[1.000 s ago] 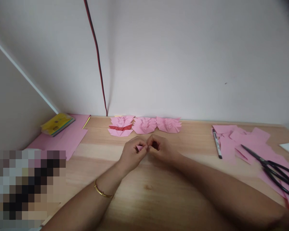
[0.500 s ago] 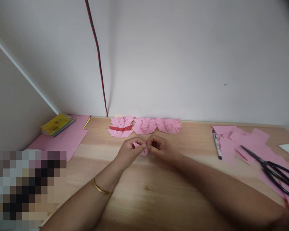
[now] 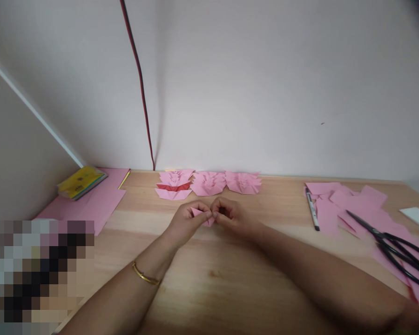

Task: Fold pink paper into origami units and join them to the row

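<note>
Between my two hands, above the middle of the table, is a small folded piece of pink paper (image 3: 206, 220). My left hand (image 3: 191, 217) pinches its left part between thumb and fingers. My right hand (image 3: 232, 216) is closed on the paper's right edge, its thumb and fingertips meeting the left thumb. Much of the paper is hidden by the fingers. Just beyond my hands lie three overlapping groups of folded pink paper pieces: a left group (image 3: 174, 177) with one red piece (image 3: 173, 187) in it, a middle group (image 3: 208, 184) and a right group (image 3: 243, 183).
Black-handled scissors (image 3: 384, 237) lie on scattered pink paper scraps (image 3: 361, 202) at right, with a pen (image 3: 312, 209) beside them. At left, a yellow packet (image 3: 82, 182) rests on pink sheets (image 3: 108, 204). A red-black cable (image 3: 142, 83) runs down the wall.
The view has shifted very slightly. Both hands stay on the folded paper with fingertips together; the right fingers have moved only a little.
</note>
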